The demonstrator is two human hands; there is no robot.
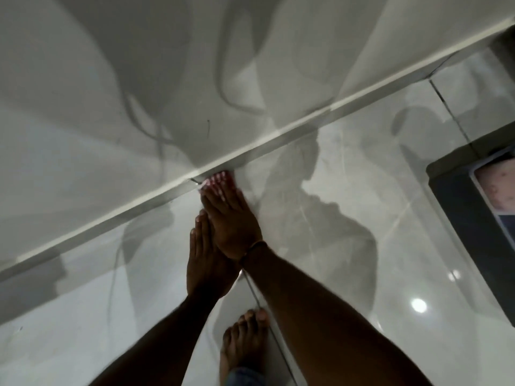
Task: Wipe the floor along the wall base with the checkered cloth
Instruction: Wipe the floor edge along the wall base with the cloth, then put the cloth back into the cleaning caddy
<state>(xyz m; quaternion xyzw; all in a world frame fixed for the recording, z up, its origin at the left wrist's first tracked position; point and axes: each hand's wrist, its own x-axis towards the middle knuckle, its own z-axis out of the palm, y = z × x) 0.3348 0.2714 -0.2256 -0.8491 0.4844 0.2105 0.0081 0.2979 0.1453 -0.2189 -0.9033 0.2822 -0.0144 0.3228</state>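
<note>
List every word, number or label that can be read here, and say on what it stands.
No text can be read.
Cloth: pink and white checks only, no label showing.
Panel on the dark box at the right: pale blurred picture, no letters legible.

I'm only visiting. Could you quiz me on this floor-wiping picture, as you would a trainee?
1. True or false: the checkered cloth lies at the wall base.
2. The cloth is pressed by: A) a brush B) the right hand C) a mop
3. Where does the left hand rest?
Key: 1 true; 2 B; 3 on the floor, fingers straight.
</note>
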